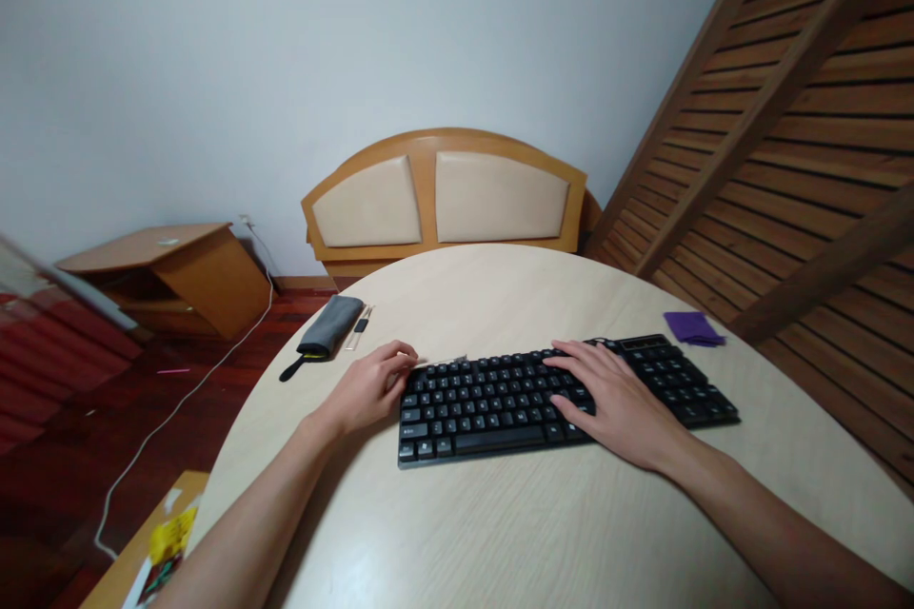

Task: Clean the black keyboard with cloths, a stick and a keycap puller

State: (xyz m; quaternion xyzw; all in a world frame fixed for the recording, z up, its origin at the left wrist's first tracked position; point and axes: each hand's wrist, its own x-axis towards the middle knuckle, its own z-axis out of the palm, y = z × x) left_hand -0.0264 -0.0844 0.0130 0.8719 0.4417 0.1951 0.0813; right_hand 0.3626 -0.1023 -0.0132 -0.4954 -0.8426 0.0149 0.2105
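now | l grip (369, 388) curled at oblong kbd (525, 395), hold unclear | r grip (615, 400) splayed, empty, atop blocky keys (464, 407)

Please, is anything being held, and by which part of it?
The left hand apparently pinches a thin pale stick by its left end; the right hand lies over the keyboard, its grip unclear.

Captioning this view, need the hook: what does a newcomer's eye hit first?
The black keyboard on the pale table, with the right hand spread over its right part and the left hand at its far left corner. Next, the purple cloth near the table's right edge and the grey pouch near its left edge. Beyond the table, the arched headboard stands out against the plain wall.
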